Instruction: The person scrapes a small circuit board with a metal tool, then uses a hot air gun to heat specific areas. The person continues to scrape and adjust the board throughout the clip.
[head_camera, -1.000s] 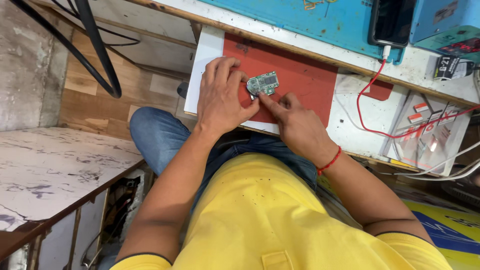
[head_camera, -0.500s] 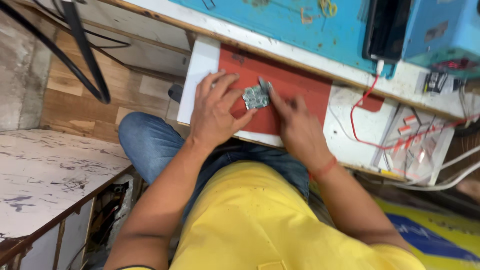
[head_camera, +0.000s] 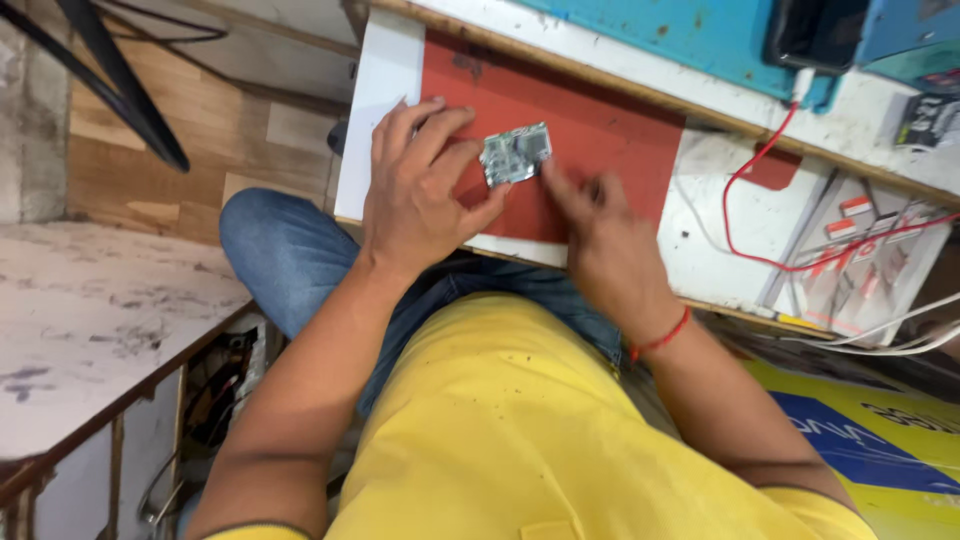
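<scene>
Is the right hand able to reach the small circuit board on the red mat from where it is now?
Probably yes. The right hand lies on the red mat just beside the small circuit board, with its blurred fingertips almost at the board's edge. Nothing stands between them. The left hand touches only the board's other side.

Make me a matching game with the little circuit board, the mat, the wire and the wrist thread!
Things:
1. small circuit board
2. mat
3. wire
4. thread on the right wrist

Places:
A. runs red across the white bench top
B. around the arm, just behind the right hand
C. flat under the board
D. at the left hand fingertips

Pairs: 1-D, 2-C, 3-A, 4-B
</scene>
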